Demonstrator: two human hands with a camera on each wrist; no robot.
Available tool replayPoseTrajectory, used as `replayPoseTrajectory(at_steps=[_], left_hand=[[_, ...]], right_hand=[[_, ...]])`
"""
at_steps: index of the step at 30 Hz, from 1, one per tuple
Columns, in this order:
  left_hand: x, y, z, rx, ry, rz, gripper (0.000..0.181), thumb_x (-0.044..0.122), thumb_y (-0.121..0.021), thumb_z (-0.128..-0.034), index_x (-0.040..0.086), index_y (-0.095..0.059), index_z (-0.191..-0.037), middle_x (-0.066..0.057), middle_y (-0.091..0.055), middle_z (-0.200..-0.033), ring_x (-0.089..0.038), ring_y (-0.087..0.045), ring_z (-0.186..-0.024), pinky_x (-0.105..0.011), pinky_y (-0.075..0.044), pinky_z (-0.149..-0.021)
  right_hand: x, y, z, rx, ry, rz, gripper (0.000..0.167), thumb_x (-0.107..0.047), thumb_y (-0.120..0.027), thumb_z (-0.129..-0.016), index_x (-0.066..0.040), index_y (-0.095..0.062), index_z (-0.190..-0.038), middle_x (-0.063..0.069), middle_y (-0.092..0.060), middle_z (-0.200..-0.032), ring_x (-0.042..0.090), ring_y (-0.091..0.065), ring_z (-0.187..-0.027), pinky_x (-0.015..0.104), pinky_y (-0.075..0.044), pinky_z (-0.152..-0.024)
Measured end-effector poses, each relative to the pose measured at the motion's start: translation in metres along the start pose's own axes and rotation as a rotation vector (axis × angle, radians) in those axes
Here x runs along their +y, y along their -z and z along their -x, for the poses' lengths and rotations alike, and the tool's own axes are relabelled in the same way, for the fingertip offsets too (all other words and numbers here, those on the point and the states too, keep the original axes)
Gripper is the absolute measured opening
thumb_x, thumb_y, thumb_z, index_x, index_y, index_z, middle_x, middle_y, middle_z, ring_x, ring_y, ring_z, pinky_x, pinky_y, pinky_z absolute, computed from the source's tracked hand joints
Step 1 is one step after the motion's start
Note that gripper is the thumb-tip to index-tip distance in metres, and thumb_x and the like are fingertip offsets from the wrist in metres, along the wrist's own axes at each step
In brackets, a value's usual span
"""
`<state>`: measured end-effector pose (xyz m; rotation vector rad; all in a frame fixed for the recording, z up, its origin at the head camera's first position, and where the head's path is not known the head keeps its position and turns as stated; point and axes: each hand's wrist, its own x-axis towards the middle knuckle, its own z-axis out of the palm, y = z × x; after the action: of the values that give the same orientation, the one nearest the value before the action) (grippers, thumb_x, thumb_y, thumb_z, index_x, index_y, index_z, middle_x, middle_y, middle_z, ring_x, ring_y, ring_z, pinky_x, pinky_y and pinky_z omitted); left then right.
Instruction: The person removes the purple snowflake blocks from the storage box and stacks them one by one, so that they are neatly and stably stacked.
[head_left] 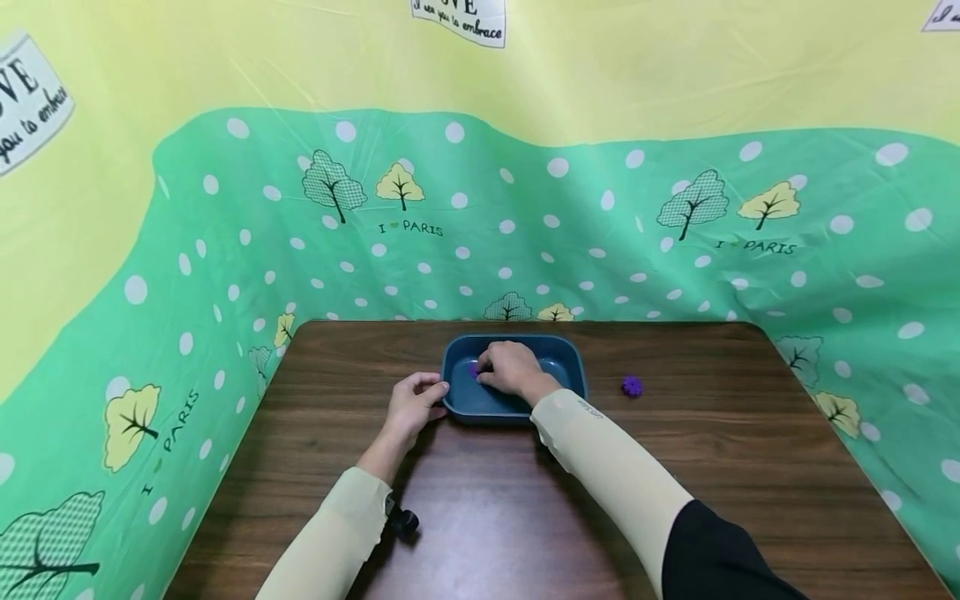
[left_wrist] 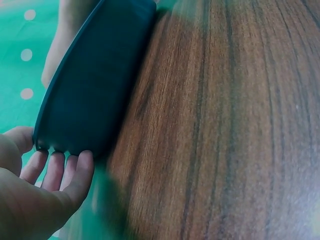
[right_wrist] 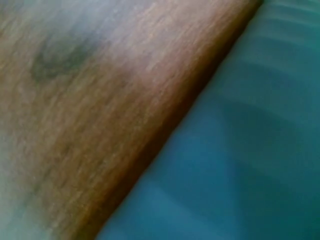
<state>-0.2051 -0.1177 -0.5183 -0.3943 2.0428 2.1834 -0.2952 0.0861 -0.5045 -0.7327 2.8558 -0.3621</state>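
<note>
A dark blue rectangular tray (head_left: 491,409) sits toward the far side of the table. My left hand (head_left: 412,406) grips its left end; in the left wrist view the thumb is at the rim and the fingertips press the outer wall. My right hand (head_left: 513,367) reaches into the tray, its fingers bent and pinching a small purple piece (head_left: 473,369) near the left inner wall. The fingers cover part of that piece. Another purple piece, knobbly and flower-like (head_left: 632,386), lies on the table right of the tray. The right wrist view has only the tray's blurred outer wall (right_wrist: 240,165) and tabletop.
The brown wood-grain table (head_left: 712,467) extends around the tray. Behind and beside it hangs a green and yellow printed cloth (head_left: 525,192). A small black device (head_left: 405,522) is attached at my left wrist.
</note>
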Motion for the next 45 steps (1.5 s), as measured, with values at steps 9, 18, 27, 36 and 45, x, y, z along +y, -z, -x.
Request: replayPoseTrajectory(at_steps=[9, 18, 27, 36, 45], left_hand=[[0.001, 0.0, 0.0, 0.006, -0.005, -0.006, 0.029, 0.008, -0.072, -0.0952, -0.005, -0.067, -0.12, -0.006, -0.063, -0.094, -0.019, -0.067, -0.085, -0.043, -0.066, -0.079], [0.002, -0.002, 0.002, 0.002, -0.006, -0.014, 0.031, 0.009, -0.072, -0.0955, -0.006, -0.066, -0.122, -0.007, -0.063, -0.095, -0.021, -0.067, -0.086, -0.044, -0.065, -0.081], [0.002, -0.002, 0.002, 0.006, -0.017, -0.008, 0.029, 0.008, -0.071, -0.0954, -0.006, -0.066, -0.12, -0.006, -0.063, -0.094, -0.017, -0.066, -0.083, -0.043, -0.066, -0.079], [0.002, -0.001, 0.0, 0.008, -0.006, -0.015, 0.031, 0.01, -0.072, -0.0957, -0.005, -0.066, -0.122, -0.007, -0.063, -0.097, -0.019, -0.067, -0.086, -0.044, -0.065, -0.082], [0.003, -0.001, 0.002, 0.005, -0.012, 0.0, 0.028, 0.007, -0.072, -0.0948, -0.006, -0.067, -0.119, -0.006, -0.062, -0.093, -0.016, -0.067, -0.082, -0.042, -0.066, -0.077]], right_hand=[[-0.002, -0.002, -0.002, 0.014, -0.01, -0.028, 0.018, -0.035, -0.078, -0.092, -0.024, -0.081, -0.106, -0.005, -0.074, -0.116, 0.02, -0.067, -0.109, 0.041, -0.057, -0.095], [-0.003, -0.004, -0.004, 0.015, -0.003, -0.033, 0.014, -0.032, -0.079, -0.092, -0.023, -0.081, -0.103, -0.005, -0.075, -0.109, 0.017, -0.068, -0.101, 0.038, -0.058, -0.092], [-0.007, 0.0, -0.003, -0.006, 0.031, 0.008, 0.024, -0.03, -0.075, -0.095, -0.02, -0.078, -0.117, -0.001, -0.072, -0.119, 0.019, -0.066, -0.112, 0.04, -0.056, -0.099], [-0.001, 0.004, 0.001, 0.021, 0.054, -0.074, 0.025, -0.028, -0.074, -0.096, -0.016, -0.078, -0.118, 0.003, -0.069, -0.122, 0.02, -0.065, -0.111, 0.04, -0.056, -0.099], [0.009, 0.006, 0.008, 0.091, 0.074, -0.202, 0.024, -0.023, -0.078, -0.092, -0.011, -0.078, -0.113, 0.005, -0.07, -0.113, 0.018, -0.066, -0.099, 0.036, -0.06, -0.089]])
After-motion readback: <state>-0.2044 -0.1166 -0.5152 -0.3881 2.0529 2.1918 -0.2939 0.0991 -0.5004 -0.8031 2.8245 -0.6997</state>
